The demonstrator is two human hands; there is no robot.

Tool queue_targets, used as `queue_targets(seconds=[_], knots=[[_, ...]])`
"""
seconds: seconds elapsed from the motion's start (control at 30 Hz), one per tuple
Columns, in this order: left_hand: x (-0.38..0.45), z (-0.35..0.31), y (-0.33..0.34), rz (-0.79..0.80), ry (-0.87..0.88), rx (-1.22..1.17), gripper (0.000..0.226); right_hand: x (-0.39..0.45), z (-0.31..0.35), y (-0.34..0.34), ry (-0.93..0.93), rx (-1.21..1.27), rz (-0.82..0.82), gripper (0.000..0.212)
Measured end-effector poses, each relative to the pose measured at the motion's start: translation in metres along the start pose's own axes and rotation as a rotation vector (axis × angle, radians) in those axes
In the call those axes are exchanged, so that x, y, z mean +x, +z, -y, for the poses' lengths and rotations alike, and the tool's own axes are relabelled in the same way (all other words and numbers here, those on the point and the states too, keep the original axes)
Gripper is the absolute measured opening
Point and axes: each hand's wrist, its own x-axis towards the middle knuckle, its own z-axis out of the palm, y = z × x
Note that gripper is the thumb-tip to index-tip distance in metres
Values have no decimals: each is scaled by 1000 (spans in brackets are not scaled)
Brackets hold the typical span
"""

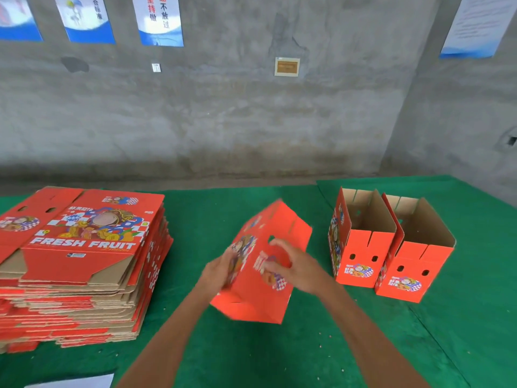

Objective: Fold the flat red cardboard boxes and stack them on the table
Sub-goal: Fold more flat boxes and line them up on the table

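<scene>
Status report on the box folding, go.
Both hands, left hand and right hand, on tilted red box. Two folded boxes stand right. Nothing obstructing.

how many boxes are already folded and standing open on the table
2: the left folded box and the right folded box stand side by side right of the hands. A third is mid-fold.

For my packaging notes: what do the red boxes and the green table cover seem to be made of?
Flat boxes: corrugated cardboard, it seems; brown layered edges show in the stack, with a red printed face. Folded boxes: the same, plain brown inside. Table cover: probably felt or thin carpet, matte and fuzzy, with a seam; the exact fibre cannot be told.
</scene>
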Motion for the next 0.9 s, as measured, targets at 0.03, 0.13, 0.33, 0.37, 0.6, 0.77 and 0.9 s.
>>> queue_targets(seconds=[0.03, 0.13, 0.33, 0.37, 0.6, 0.77, 0.9], knots=[[-2, -4, 13, 70, -20, -81, 48, 0, 1, 12, -50, -188, -2, 57], [-8, -8, 51, 149, -25, -228, 47, -8, -7, 48, -38, -471, -38, 61], [-11, 3, 114, 273, -193, -398, 58, -42, -69, 98, 143, -532, -19, 68], [-10, 3, 124, 292, -202, -409, 55, -45, -79, 101, 171, -524, -21, 69], [23, -19, 185, 420, -193, -391, 47, -36, -139, 84, 288, -436, -54, 76], [65, -43, 226, 451, -235, -326, 52, -5, -177, 55, 327, -387, -6, 81], [96, -64, 247, 445, -310, -289, 69, 25, -203, 38, 332, -382, 34, 82]])
